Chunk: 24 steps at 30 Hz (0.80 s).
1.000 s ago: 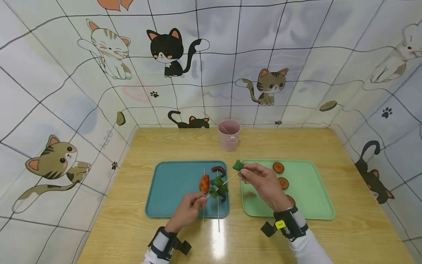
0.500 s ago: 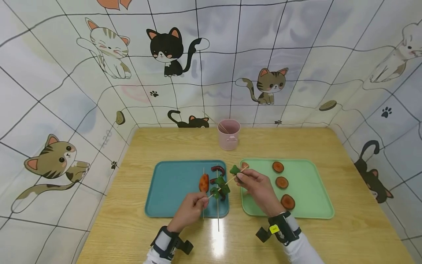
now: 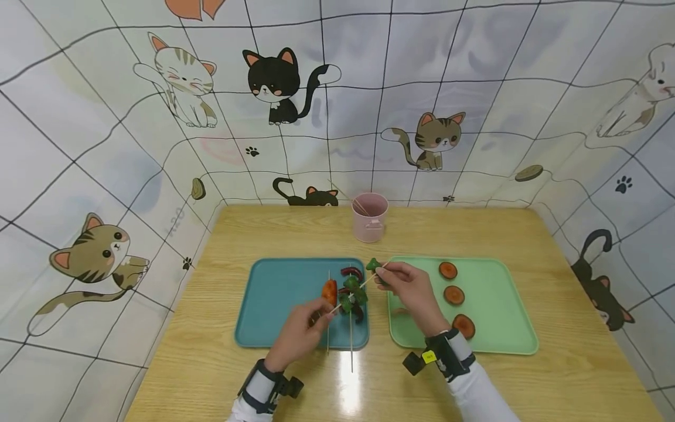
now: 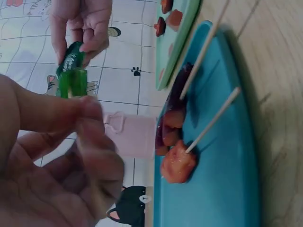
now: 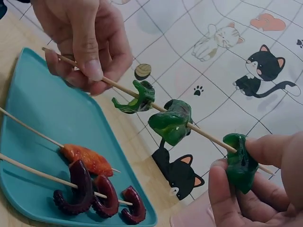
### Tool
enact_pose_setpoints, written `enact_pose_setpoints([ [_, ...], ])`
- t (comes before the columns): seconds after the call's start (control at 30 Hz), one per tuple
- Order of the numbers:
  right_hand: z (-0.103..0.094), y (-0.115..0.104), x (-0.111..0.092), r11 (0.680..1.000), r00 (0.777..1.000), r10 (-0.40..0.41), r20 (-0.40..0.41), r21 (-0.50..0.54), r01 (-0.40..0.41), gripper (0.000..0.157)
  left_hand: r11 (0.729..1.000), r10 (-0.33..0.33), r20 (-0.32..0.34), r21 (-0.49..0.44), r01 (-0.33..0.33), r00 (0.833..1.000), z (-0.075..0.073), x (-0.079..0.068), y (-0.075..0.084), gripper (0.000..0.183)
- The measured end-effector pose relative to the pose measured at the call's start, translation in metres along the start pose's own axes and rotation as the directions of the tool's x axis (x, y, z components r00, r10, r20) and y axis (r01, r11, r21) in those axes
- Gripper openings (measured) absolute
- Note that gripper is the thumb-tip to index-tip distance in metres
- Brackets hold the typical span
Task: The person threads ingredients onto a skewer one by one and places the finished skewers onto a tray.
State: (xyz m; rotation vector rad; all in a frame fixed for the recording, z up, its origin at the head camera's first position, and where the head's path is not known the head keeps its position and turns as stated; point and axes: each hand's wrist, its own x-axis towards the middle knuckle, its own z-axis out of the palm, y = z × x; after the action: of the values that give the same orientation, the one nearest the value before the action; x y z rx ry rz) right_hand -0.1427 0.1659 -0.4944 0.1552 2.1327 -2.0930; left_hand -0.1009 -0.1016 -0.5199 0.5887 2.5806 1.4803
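Before you, the desk [image 3: 295,228] carries a green tray [image 3: 498,305] on your right and a blue tray [image 3: 274,299] on your left. Your left hand [image 3: 299,331] grips the bare end of a wooden skewer [image 5: 208,136] between thumb and fingers. Your right hand [image 3: 413,290] pinches the end pepper piece [image 5: 240,170] near the point. The skewer hangs in the air, slanting across the blue tray's right edge toward the green tray. It looks light and stiff, though thin enough to snap if bent, so hold it by the bare shaft. The green pepper pieces look glossy, so probably slippery; their firmness you cannot tell. Take the end one by its sides, clear of the protruding tip.
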Motion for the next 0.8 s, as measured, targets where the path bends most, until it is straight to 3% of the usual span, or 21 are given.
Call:
enact_pose_setpoints([
  [0.23, 0.011, -0.009, 0.005, 1.0, 0.999, -0.01, 0.052, -0.016, 0.011, 0.04, 0.997, -0.079, -0.12, -0.011, 0.078, 0.99, -0.002, -0.006, 0.001, 0.011],
  [0.43, 0.017, -0.009, 0.01, 0.994, 0.996, -0.034, 0.086, -0.098, 0.042, 0.041, 0.995, -0.1, -0.23, -0.034, 0.095, 0.968, -0.005, -0.009, -0.003, 0.014],
  [0.57, 0.02, -0.002, 0.014, 0.984, 0.996, -0.056, 0.067, -0.166, 0.067, 0.038, 0.987, -0.161, -0.279, -0.047, 0.154, 0.947, -0.007, -0.011, -0.006, 0.011],
  [0.8, 0.023, 0.018, 0.022, 0.895, 0.991, -0.136, 0.009, -0.427, 0.126, 0.037, 0.965, -0.257, -0.333, -0.038, 0.26, 0.907, -0.009, -0.014, -0.012, 0.005],
])
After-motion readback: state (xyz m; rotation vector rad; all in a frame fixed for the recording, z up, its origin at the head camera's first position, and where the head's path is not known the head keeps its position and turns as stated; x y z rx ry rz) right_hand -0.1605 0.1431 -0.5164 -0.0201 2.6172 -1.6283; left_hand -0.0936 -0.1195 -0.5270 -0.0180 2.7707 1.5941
